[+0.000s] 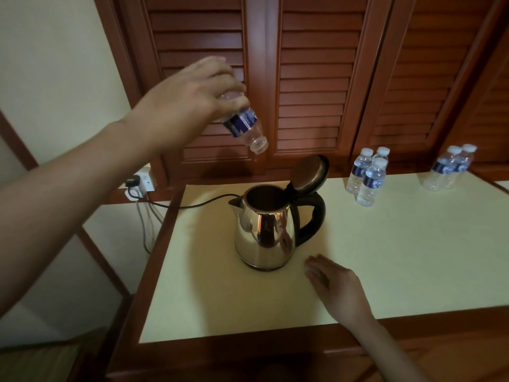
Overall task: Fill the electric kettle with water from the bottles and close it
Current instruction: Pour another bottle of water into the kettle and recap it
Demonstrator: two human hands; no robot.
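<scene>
A steel electric kettle (264, 230) with a black handle stands on the pale table (399, 257), its lid (309, 172) hinged up and open. My left hand (190, 97) grips an uncapped clear water bottle (245, 124) by its base, tipped mouth-down above and left of the kettle's opening. The bottle looks empty, with a drop at its mouth. My right hand (334, 285) rests flat on the table just right of the kettle's base, holding nothing.
Three capped water bottles (367, 176) stand behind the kettle to the right, and more bottles (450, 168) stand at the far right. The kettle's black cord (192, 205) runs left to a wall socket (141, 180). Louvred wooden doors (303, 78) close off the back.
</scene>
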